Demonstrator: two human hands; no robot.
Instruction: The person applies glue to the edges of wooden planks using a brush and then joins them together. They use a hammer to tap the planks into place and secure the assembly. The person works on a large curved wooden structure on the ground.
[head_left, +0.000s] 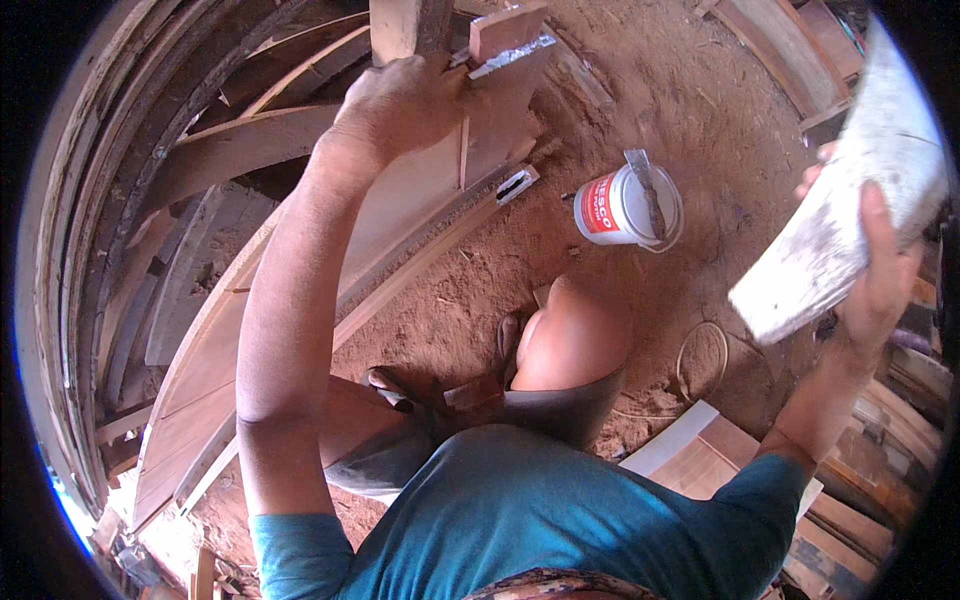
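My right hand (pixel 875 265) grips a white, dirt-smudged board (pixel 815 240), fingers on its far edge and thumb across its face, holding it raised at the right. My left hand (pixel 400 110) is closed over the upper end of a large curved wooden panel (pixel 410 200), beside an upright wooden post (pixel 410 25); its fingertips are partly hidden. A wooden block (pixel 507 35) with a silvery-white edge stands just right of that hand. The panel slants down toward the lower left, its lower rail (pixel 430 260) ending in a whitish, slotted tip.
A white bucket (pixel 625 205) with a red label stands on the sandy floor, a putty knife (pixel 647 195) across its lid. Curved timbers (pixel 230 150) are stacked at the left. Boards (pixel 860 480) lie at the lower right, near a thin hoop (pixel 703 360).
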